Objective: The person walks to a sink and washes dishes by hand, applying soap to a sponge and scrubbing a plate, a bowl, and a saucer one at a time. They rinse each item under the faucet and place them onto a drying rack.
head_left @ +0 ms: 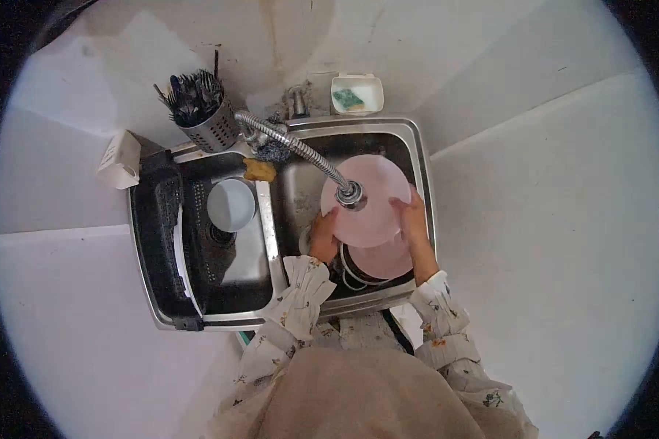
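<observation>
Over the right sink basin, a round pink plate (378, 175) is held between both my hands. My left hand (324, 235) grips its lower left edge, and my right hand (412, 217) has its fingers over the right edge. The flexible metal faucet (307, 151) reaches across, its round head above the plate's middle. Beneath, closer to me, another pink plate (382, 261) lies in the basin along with white-rimmed dishes (353, 276), partly hidden by the held plate and my left hand.
A pale bowl (231, 205) sits in the left basin beside a black rack (170, 241). On the divider rests a yellow sponge (259, 170). A perforated cutlery holder (211, 129) stands behind, and a white container (373, 94) with a green sponge is at the back wall.
</observation>
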`<state>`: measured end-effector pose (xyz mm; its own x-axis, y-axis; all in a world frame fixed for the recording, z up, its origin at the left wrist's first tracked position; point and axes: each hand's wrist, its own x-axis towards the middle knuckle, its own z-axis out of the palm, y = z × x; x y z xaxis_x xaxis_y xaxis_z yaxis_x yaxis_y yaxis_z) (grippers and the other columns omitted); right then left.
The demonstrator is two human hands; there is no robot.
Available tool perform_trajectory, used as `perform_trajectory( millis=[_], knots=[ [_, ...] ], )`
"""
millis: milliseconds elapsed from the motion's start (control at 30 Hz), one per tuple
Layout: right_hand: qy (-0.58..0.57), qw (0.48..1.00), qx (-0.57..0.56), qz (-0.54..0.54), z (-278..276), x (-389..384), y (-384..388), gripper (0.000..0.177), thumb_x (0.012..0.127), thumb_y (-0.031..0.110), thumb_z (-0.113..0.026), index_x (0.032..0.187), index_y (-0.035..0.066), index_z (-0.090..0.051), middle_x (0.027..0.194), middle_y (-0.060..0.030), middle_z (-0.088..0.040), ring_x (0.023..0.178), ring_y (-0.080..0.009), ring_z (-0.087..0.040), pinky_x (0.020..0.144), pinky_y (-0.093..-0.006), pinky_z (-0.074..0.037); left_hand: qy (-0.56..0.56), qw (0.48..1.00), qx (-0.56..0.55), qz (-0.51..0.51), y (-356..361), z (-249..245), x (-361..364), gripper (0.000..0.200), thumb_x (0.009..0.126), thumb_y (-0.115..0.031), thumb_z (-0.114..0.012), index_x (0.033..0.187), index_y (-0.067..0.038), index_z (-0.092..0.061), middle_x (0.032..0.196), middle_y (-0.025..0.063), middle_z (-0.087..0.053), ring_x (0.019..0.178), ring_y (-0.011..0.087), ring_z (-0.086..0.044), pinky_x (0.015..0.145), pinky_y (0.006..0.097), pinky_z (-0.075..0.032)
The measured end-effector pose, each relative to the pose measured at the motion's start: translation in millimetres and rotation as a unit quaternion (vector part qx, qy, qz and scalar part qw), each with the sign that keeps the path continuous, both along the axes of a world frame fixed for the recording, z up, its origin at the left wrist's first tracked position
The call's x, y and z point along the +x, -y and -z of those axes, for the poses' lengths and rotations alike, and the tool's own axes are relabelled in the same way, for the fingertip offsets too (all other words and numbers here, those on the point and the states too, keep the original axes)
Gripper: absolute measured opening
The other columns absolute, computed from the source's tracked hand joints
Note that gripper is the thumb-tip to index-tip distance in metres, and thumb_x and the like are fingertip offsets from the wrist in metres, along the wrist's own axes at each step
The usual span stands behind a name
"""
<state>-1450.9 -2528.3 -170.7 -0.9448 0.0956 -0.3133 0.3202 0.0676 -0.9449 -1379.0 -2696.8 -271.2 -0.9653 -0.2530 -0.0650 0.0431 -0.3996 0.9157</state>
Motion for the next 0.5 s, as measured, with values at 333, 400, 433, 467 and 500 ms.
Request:
perform_trajectory(
  millis=[333, 400, 433, 467, 500],
  knots=[
    [-0.186, 0.946, 0.129, -0.233, 5.7, -23.0, 58.3, 0.037, 0.079, -0.004, -0.050, 0.115, -0.001, -0.054, 0.102, -0.0126, -0.063, 0.096, -0.0222, -0.058, 0.086, -0.0302, -0.042, 0.268, 0.927, 0.235, -0.114, 32.8, 9.3, 22.5, 0.040, 0.080, -0.017, -0.065, 0.117, -0.008, -0.051, 0.109, 0.0061, -0.057, 0.099, 0.0213, -0.055, 0.085, 0.0340, -0.045],
    [-0.150, 0.948, 0.130, -0.248, -7.4, -17.0, 58.9, 0.038, 0.077, -0.005, -0.052, 0.115, 0.001, -0.054, 0.107, -0.0159, -0.061, 0.100, -0.0263, -0.057, 0.088, -0.0330, -0.042, 0.302, 0.915, 0.234, -0.130, 37.3, 5.3, 22.2, 0.041, 0.080, -0.016, -0.066, 0.118, -0.010, -0.051, 0.111, 0.0046, -0.056, 0.102, 0.0199, -0.054, 0.087, 0.0336, -0.044],
    [-0.114, 0.949, 0.134, -0.261, -16.3, -13.2, 60.8, 0.040, 0.076, -0.005, -0.054, 0.115, 0.003, -0.054, 0.111, -0.0192, -0.059, 0.104, -0.0305, -0.056, 0.090, -0.0358, -0.042, 0.269, 0.919, 0.255, -0.133, 38.1, 5.6, 23.0, 0.041, 0.080, -0.014, -0.066, 0.118, -0.010, -0.051, 0.112, 0.0041, -0.056, 0.102, 0.0188, -0.053, 0.087, 0.0334, -0.043],
    [-0.114, 0.948, 0.133, -0.264, 4.9, -12.1, 56.6, 0.040, 0.076, -0.005, -0.054, 0.115, 0.003, -0.054, 0.111, -0.0192, -0.059, 0.104, -0.0305, -0.056, 0.090, -0.0358, -0.042, 0.235, 0.922, 0.275, -0.135, 38.2, 6.7, 23.6, 0.042, 0.080, -0.013, -0.066, 0.119, -0.010, -0.051, 0.113, 0.0036, -0.056, 0.102, 0.0178, -0.053, 0.088, 0.0333, -0.043],
    [-0.110, 0.956, 0.124, -0.243, 41.4, -11.4, 47.4, 0.040, 0.075, -0.006, -0.055, 0.114, 0.003, -0.055, 0.110, -0.0180, -0.059, 0.103, -0.0299, -0.057, 0.089, -0.0354, -0.043, 0.235, 0.922, 0.276, -0.137, 37.6, 7.4, 24.4, 0.042, 0.080, -0.013, -0.066, 0.119, -0.010, -0.051, 0.113, 0.0036, -0.056, 0.102, 0.0178, -0.053, 0.088, 0.0333, -0.043]
  ],
)
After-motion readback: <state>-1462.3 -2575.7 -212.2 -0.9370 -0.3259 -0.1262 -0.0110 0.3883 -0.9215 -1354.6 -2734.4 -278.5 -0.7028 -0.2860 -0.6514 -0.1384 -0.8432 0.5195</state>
